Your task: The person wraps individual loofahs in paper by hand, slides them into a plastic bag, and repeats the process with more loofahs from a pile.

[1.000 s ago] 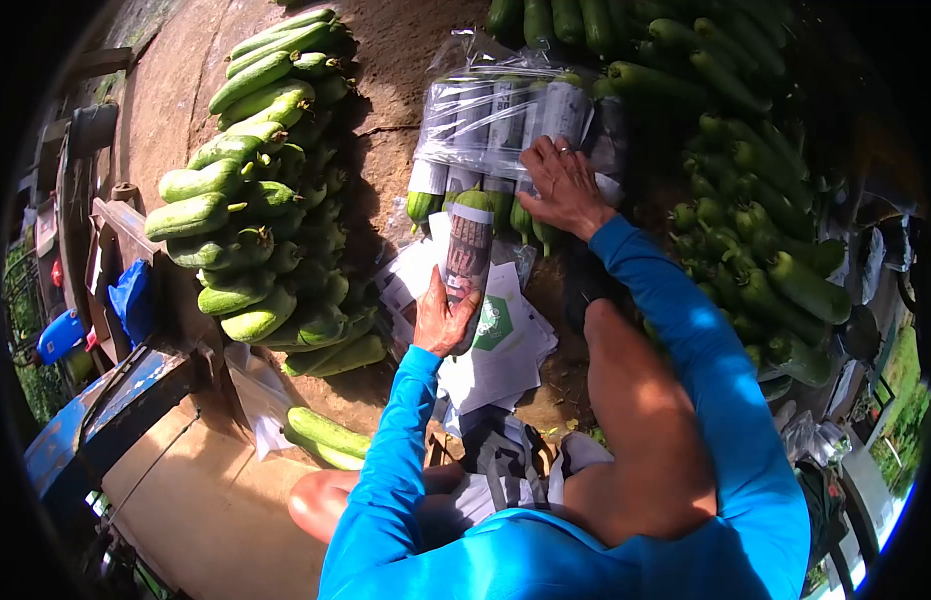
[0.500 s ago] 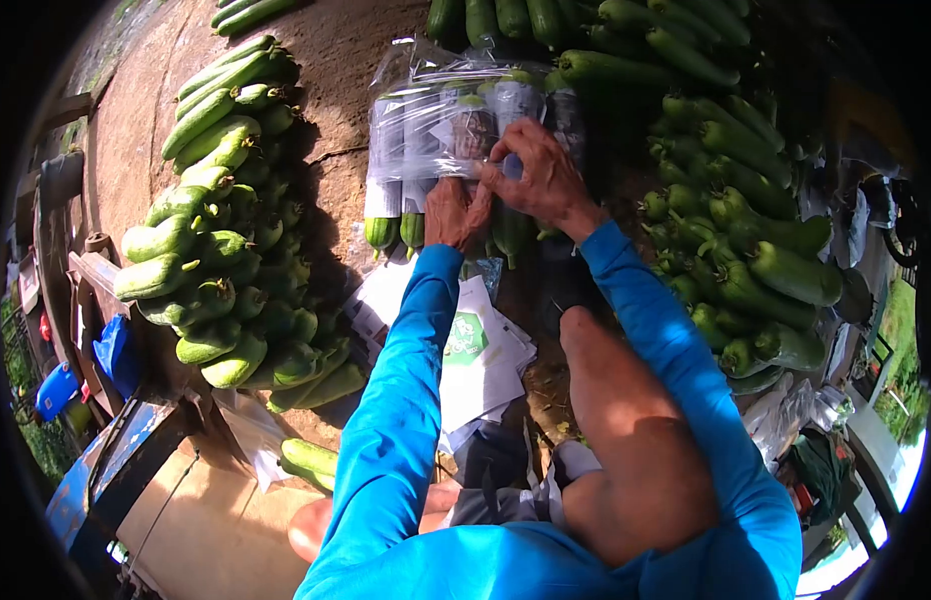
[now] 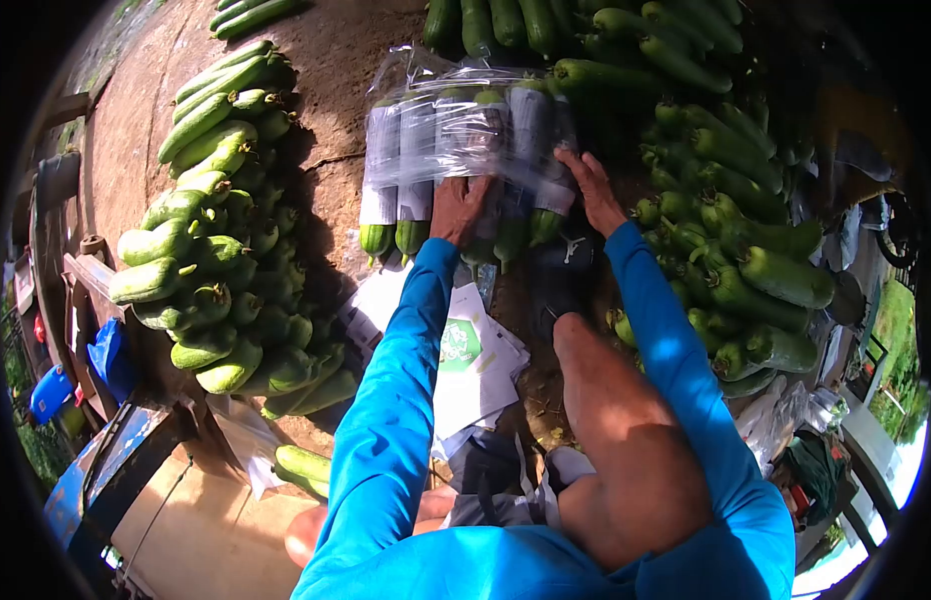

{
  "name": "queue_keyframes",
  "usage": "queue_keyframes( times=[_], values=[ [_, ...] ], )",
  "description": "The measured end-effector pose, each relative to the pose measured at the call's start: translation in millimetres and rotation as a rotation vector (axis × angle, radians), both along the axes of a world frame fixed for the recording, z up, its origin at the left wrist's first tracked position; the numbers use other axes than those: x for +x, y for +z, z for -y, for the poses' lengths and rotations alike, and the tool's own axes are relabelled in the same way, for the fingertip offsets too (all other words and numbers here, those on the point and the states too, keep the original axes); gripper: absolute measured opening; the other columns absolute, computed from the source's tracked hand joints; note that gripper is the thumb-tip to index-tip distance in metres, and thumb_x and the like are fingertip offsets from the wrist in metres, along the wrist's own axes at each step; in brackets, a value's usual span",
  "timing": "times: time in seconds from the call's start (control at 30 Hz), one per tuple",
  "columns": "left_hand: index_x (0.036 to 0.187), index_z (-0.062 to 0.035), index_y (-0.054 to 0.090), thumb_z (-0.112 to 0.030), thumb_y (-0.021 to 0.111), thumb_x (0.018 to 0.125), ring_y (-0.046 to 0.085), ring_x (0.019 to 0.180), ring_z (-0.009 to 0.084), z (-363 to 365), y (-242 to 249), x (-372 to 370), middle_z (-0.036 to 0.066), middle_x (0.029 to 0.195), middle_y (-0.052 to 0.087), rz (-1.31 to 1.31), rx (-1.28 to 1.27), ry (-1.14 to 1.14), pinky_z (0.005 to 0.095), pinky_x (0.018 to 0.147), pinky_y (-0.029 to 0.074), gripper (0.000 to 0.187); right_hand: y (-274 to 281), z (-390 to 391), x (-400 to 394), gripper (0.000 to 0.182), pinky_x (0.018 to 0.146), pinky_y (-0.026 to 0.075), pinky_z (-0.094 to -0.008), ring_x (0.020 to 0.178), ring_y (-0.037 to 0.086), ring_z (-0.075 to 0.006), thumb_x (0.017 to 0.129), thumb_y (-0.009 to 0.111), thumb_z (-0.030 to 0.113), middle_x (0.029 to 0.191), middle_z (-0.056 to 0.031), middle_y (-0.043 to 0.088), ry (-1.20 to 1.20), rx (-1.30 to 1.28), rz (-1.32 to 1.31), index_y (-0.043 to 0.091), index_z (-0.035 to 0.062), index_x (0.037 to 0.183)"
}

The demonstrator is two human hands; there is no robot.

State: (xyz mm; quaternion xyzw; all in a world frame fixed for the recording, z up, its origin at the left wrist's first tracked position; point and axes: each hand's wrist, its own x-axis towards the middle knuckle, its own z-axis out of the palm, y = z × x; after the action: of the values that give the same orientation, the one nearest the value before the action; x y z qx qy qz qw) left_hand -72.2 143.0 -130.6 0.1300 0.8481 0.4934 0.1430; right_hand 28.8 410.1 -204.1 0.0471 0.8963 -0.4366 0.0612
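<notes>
Several green gourds in paper sleeves lie side by side under a clear plastic wrap, their green ends pointing toward me. My left hand rests at the near edge of the wrap, over the middle of the bundle; its fingertips are partly hidden by the plastic. At the bundle's right side is my right hand, its fingers apart and the fingertips touching or close to the rightmost sleeved gourd.
Bare gourds are piled on the left and the right, with more at the top. Printed paper sheets lie below the bundle, near my bent leg. A blue plastic item hangs at the far left.
My right hand has moved right, from the wrap's near edge over the bundle to its right side, and its fingers have spread. My left hand has stayed nearly in place.
</notes>
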Motion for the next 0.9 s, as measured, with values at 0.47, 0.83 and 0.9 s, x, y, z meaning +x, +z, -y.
queue_keyframes(
  times=[0.47,0.83,0.9],
  values=[
    [0.113,0.0032,0.062,-0.041,0.056,0.090,0.058,0.104,0.0507,-18,9,-4,0.033,0.114,0.062,-0.028,-0.108,0.070,0.0542,0.090,0.046,0.050,34,2,-7,0.054,0.123,0.014,-0.0428,0.151,0.017,-0.0380,0.102,0.037,0.015,0.157,-0.0004,0.040,0.121,-0.151,-0.191,0.037,0.0294,0.153],
    [0.100,-0.0010,0.067,-0.044,0.055,0.089,0.064,0.087,0.0464,-21,29,-8,0.025,0.091,0.068,-0.025,-0.151,0.078,0.0546,0.081,0.048,0.046,21,17,-21,0.052,0.122,0.005,-0.0475,0.154,-0.001,-0.0329,0.102,0.037,0.053,0.160,0.0031,0.036,-0.367,-0.609,0.281,0.047,0.0335,0.148],
    [0.103,-0.0008,0.066,-0.040,0.058,0.088,0.063,0.088,0.0455,-23,29,-4,0.024,0.092,0.068,-0.196,-0.065,0.075,0.0533,0.082,0.049,0.042,15,17,-25,0.054,0.122,0.005,-0.0460,0.154,-0.002,-0.0332,0.101,0.037,0.055,0.162,0.0024,0.032,-0.258,-0.562,0.243,0.047,0.0312,0.149]
  ],
)
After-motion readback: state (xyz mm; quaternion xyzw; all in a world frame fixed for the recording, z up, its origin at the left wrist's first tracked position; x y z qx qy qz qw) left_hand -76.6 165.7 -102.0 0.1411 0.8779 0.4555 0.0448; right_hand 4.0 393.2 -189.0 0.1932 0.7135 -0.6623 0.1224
